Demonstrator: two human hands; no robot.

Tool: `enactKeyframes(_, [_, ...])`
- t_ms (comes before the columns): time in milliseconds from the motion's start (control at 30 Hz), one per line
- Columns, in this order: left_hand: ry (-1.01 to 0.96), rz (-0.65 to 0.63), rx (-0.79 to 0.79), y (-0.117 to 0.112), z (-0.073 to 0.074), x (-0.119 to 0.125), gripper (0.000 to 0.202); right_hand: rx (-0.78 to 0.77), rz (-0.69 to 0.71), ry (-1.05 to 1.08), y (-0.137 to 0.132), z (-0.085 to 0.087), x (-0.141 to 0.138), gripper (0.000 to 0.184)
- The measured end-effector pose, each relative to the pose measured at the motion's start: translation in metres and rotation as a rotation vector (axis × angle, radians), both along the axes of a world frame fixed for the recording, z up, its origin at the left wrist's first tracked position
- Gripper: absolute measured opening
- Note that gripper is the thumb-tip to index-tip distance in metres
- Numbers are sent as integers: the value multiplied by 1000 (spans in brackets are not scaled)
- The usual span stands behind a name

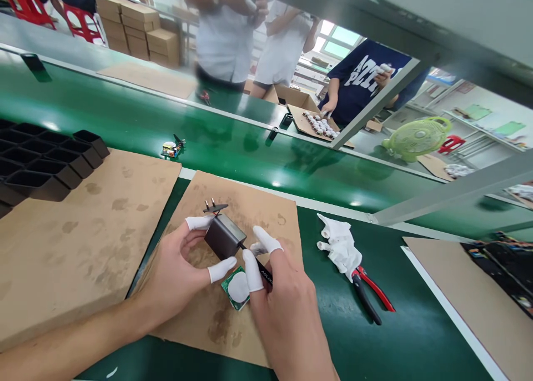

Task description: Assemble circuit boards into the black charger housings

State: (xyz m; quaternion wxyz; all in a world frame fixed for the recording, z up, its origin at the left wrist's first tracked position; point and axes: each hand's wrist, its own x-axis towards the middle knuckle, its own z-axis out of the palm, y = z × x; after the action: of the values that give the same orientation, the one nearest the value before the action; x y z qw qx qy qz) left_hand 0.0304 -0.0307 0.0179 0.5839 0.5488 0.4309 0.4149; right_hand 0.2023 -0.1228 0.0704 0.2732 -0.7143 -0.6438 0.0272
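Note:
My left hand (179, 270), with white finger cots on its fingertips, grips a black charger housing (225, 236) by its sides. A small plug plate with two pins (215, 207) sits at the housing's upper end, partly joined by a thin wire. My right hand (283, 292), also in finger cots, pinches a slim black tool with white lettering (264, 271). The tool's tip reaches the housing's near right edge; its exact kind cannot be made out. Below the housing, a green circuit board with a white round pad (238, 288) lies on the cardboard sheet (208, 325), partly behind my right fingers.
Red-and-black pliers (370, 292) lie beside crumpled white finger cots (340, 245) at right. Black housings (45, 159) stand in rows at left. A small circuit board (170, 149) rests on the green conveyor (233, 153). A metal post (383, 100) slants ahead; several people stand beyond.

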Motion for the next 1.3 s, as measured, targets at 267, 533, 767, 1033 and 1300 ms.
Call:
enactKeyframes(267, [153, 62, 180, 1, -13, -5, 64, -135, 22, 162, 8, -7, -5, 36])
enactKeyframes(533, [189, 105, 255, -1, -10, -7, 63, -100, 40, 316, 8, -10, -8, 32])
enactKeyframes(767, [190, 99, 303, -1, -11, -6, 59, -85, 56, 331, 4, -14, -8, 29])
enactKeyframes(1033, [181, 121, 314, -1, -14, -8, 61, -2, 77, 242, 3, -19, -7, 27])
enactKeyframes(1300, [196, 131, 341, -1, -22, -10, 64, 32, 99, 284, 5, -20, -7, 28])
